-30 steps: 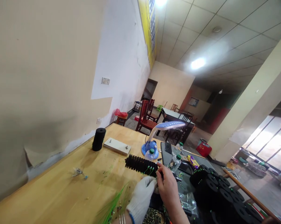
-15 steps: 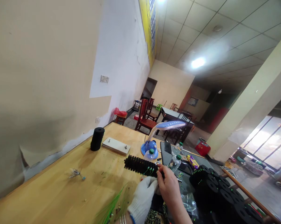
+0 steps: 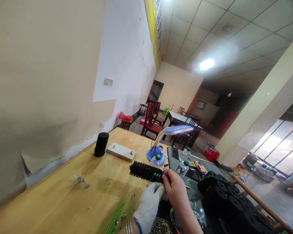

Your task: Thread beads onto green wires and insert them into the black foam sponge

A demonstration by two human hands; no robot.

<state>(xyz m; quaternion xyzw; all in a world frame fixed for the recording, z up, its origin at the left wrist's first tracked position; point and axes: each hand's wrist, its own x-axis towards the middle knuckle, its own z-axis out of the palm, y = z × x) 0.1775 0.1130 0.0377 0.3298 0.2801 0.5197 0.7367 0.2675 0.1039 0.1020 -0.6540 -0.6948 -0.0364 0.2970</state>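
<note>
A black ribbed foam roll (image 3: 145,171) extends leftward above the table, with a few green threads on its near side by the right end. My bare right hand (image 3: 175,186) closes its fingers on that right end. My left hand (image 3: 150,198), in a white knit glove, is just below the roll, thumb and fingers pressed together. What those gloved fingers hold is hidden. Below my left hand lies a bunch of thin green strands (image 3: 118,211). Small metallic pieces (image 3: 159,225) are heaped beneath my hands.
Another black roll (image 3: 101,144) stands upright beside a white board with two bolts (image 3: 121,152). A blue desk lamp (image 3: 156,154) and green-capped bottles (image 3: 183,166) stand beyond my hands. Many black rolls (image 3: 230,201) are piled at right. A wire tangle (image 3: 80,182) lies at left.
My gloved left hand has shifted slightly up towards the roll. The right hand's fingers have moved a little to the left at the roll's end. The roll itself has barely moved.
</note>
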